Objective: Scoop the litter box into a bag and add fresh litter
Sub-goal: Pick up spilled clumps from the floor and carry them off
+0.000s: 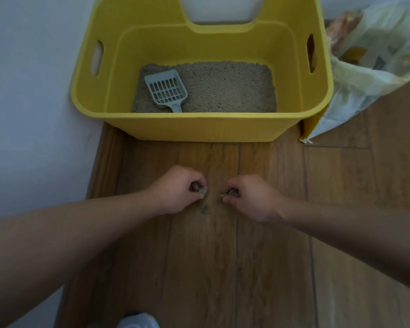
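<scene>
Both hands low over wood-plank floor [223, 268], pinching small grey clumps, short of tall yellow plastic litter box [199, 129].

Left hand [178, 189] and right hand [249, 197] curled narrow, each closed on a small grey litter clump [195, 187], probably spillage gathered for disposal; loose crumbs [204, 208] lay between. Slotted grey plastic scoop [166, 89] rested on beige litter [223, 86] inside box, handy for scooping. Crumpled pale litter sack [365, 67] leaned at box's right, cut off. White object at bottom edge unidentifiable; waste bag not discerned.

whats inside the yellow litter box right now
Inside the yellow litter box lies a bed of grey litter with a pale blue slotted scoop resting on it at the left. The near wall hides the scoop's handle end and the front strip of litter.
</scene>
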`<action>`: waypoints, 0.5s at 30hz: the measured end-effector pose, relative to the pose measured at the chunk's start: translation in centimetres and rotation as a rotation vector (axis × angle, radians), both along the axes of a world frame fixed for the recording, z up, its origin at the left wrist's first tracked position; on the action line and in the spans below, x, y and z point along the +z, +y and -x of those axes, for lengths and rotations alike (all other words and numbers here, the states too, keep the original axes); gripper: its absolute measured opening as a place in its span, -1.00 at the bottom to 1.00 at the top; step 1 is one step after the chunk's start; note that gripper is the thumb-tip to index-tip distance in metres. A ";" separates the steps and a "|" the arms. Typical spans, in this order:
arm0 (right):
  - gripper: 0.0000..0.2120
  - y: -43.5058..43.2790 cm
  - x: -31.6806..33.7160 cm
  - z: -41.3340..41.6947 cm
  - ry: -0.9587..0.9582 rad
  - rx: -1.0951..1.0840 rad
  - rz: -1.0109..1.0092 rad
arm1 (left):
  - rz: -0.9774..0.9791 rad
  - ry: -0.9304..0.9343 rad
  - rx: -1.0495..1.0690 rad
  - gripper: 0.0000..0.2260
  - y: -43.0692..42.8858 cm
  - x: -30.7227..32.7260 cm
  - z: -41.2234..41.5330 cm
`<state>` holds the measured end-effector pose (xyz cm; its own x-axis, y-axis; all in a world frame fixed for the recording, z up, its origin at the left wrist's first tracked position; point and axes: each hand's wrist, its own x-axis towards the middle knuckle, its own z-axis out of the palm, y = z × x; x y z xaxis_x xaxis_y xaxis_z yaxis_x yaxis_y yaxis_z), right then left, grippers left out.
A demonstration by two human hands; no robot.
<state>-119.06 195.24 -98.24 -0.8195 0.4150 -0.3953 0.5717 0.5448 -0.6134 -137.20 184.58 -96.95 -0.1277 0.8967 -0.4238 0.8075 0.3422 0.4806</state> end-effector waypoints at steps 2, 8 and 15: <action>-0.81 -0.7 0.3 0.7 0.013 0.035 0.005 | 0.028 0.036 0.029 -0.78 -0.8 -0.1 0.6; -0.82 -2.3 -0.2 2.5 0.021 0.042 -0.017 | 0.054 0.026 0.138 -0.77 -2.6 -0.4 1.2; -0.79 -3.7 -1.1 3.2 0.024 0.142 -0.069 | 0.073 -0.001 0.159 -0.76 -3.2 -0.5 0.9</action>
<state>-122.24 191.58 -99.32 -0.8808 0.3199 -0.3492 0.4716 0.6603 -0.5845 -138.06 181.35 -97.47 -0.2656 0.8317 -0.4876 0.7399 0.5001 0.4500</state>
